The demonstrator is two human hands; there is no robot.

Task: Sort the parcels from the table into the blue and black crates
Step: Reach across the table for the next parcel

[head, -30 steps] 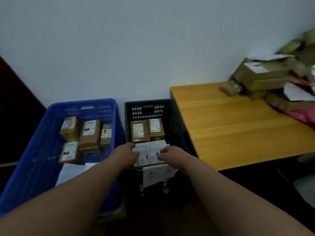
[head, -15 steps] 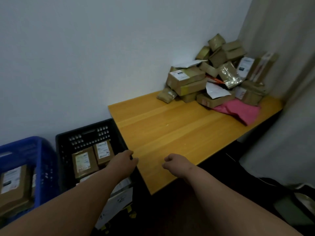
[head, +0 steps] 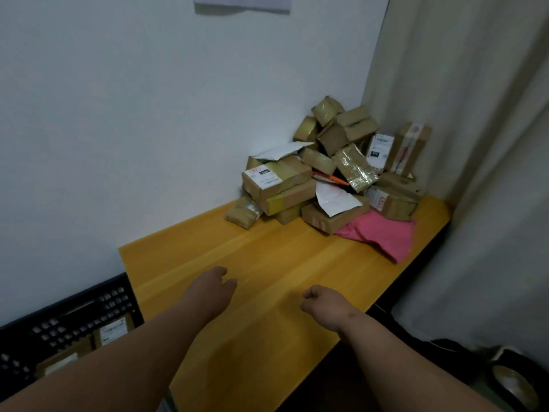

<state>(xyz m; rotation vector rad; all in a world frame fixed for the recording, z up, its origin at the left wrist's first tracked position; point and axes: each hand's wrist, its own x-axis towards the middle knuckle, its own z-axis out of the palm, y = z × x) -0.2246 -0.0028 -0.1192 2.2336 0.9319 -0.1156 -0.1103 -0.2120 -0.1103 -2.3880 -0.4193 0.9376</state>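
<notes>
Parcels (head: 332, 173) lie well beyond both hands' (head: 208, 289) empty fingers (head: 310, 292).

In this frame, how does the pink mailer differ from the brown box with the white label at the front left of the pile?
The pink mailer is a soft, flat bag lying on the table; the labelled brown box is rigid and rests on another box. The mailer sits at the pile's near right edge, the box toward the wall on the left. No label shows on the mailer; the box carries one on top. Both are untouched by either hand.
</notes>
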